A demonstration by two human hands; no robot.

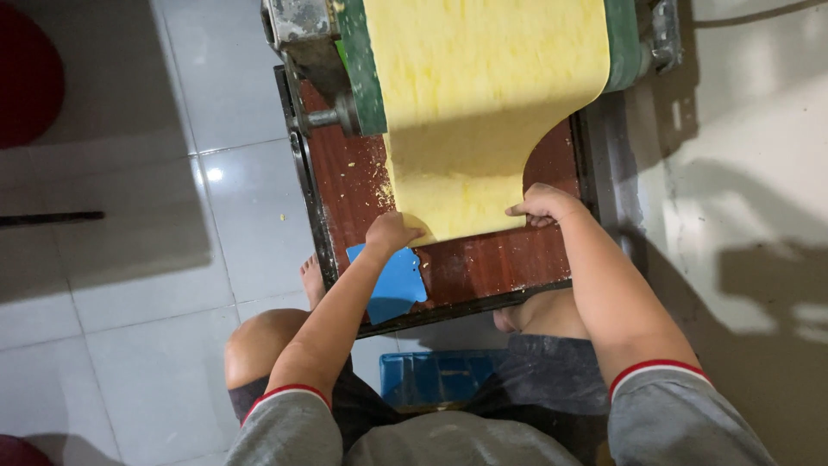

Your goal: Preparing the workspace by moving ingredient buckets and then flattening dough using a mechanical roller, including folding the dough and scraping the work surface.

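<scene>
the left hand [392, 231] is curled narrow on the near left corner of the dough sheet [483, 103], fingers pinching its edge. the right hand [545, 204] sits at the near right corner, fingers bent down onto the sheet's edge, thumb pointing in toward the middle; whether it grips or only presses i cannot tell. the yellow sheet hangs down from the roller machine [328, 52] at the far end and spreads onto the reddish wooden desk [483, 267], its near edge lying between the two hands. its right side curves inward just ahead of the right hand. crumbs are scattered on the wood along the sheet's left side. a blue scraper [395, 289] lies on the desk just under the left wrist, jutting over the front edge. below the desk, between the person's bare knees, sits a blue crate [435, 377]. a bare foot [311, 280] rests on the white tiled floor [147, 285] just left of the desk.
</scene>
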